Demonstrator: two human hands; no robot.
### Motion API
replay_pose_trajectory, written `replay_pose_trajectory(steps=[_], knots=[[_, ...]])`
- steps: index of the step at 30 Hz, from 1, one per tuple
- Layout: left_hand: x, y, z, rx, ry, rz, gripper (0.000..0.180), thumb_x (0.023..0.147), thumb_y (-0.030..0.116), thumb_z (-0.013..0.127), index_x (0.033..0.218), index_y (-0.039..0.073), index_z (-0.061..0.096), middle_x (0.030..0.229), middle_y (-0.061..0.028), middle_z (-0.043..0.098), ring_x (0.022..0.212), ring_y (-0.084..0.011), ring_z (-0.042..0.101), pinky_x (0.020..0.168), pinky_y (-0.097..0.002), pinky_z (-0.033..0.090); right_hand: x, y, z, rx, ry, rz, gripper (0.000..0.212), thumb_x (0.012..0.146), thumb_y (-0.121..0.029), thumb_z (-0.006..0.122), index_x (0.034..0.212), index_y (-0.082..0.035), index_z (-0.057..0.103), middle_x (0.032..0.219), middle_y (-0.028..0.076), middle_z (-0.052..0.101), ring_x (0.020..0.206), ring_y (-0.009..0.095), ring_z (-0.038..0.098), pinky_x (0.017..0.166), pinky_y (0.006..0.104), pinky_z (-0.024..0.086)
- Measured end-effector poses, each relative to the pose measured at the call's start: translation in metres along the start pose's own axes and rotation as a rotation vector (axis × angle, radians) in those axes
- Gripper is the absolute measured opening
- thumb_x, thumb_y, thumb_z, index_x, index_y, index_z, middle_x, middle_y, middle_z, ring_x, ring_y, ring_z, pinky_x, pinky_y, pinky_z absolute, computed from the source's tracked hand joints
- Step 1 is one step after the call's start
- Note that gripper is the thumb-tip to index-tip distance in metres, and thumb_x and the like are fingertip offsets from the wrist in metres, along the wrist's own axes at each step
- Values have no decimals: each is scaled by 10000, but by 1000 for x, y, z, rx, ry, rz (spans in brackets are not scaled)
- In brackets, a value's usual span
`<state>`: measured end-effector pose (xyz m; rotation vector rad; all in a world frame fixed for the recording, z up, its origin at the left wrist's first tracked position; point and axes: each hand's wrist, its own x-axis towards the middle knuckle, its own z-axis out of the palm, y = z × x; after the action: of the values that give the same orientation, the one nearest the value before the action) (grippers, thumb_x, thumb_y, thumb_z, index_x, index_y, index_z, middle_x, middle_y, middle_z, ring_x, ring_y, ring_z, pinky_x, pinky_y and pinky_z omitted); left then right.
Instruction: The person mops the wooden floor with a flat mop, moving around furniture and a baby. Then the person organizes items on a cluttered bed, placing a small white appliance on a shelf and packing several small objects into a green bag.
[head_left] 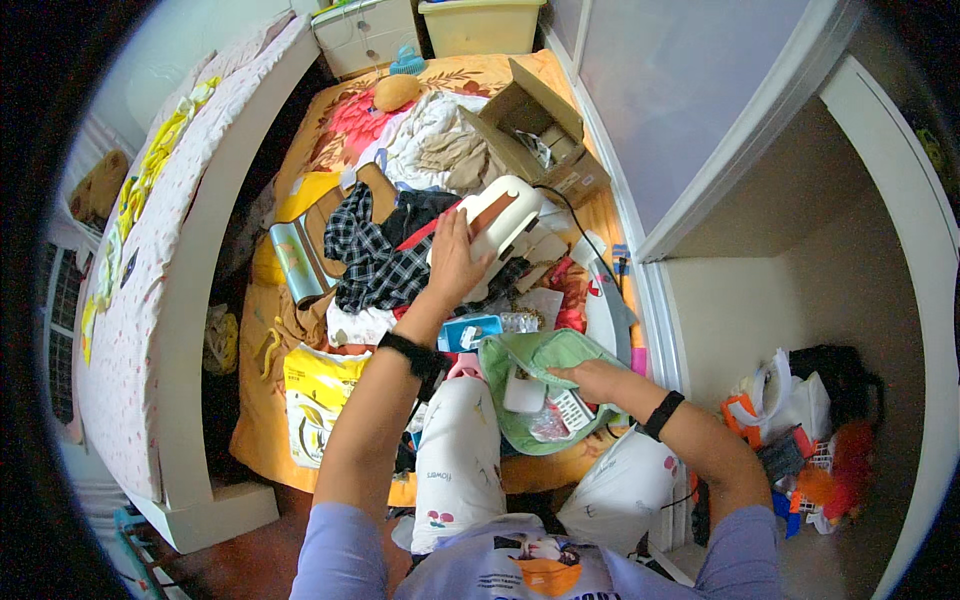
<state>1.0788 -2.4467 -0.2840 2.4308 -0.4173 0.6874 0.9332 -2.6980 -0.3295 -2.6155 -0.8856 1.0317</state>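
My left hand reaches forward over the pile, its fingers closed along the near side of a white rounded appliance with a brown panel. The appliance is tilted, and its underside is hidden. Between my knees sits an open green cloth bag. Its right edge is pinched in my right hand. Inside the bag lie a white box, a white piece with rows of small keys or slots and a clear plastic packet. A blue tray stands just beyond the bag.
Clothes including a checked shirt cover the orange blanket. An open cardboard box stands far right, with a black cord near it. A yellow-white bag lies left. A bed borders the left; a cupboard recess opens right.
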Motion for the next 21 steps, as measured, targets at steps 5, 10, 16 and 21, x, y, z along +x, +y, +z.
replay_pose_trajectory(steps=[5,10,16,21], knots=[[13,-8,23,156,-149,-37,474,592,164,778,966,40,514,981,-152,501,961,-349,493,770,-443,400,-11,9,37,102,-74,102,795,718,33,502,1431,-150,202,1024,248,575,912,378,579,797,412,467],[17,6,26,230,-209,-141,317,654,217,731,852,39,559,886,-138,589,877,-318,563,722,-457,425,-6,11,67,138,-4,68,779,746,-78,569,1422,-81,183,1261,245,463,1069,365,526,912,383,429],[23,8,5,4,-285,-161,300,741,296,667,802,10,598,783,-185,627,733,-345,610,674,-427,466,-15,27,23,195,176,115,602,785,-163,564,1326,8,362,1146,253,552,1027,339,561,906,362,435],[40,24,-49,-203,-204,-50,253,766,214,659,791,-16,557,699,-174,584,638,-321,565,599,-391,450,-57,61,-27,493,366,288,564,816,-158,591,1310,24,388,1232,222,514,1045,287,565,895,344,448]])
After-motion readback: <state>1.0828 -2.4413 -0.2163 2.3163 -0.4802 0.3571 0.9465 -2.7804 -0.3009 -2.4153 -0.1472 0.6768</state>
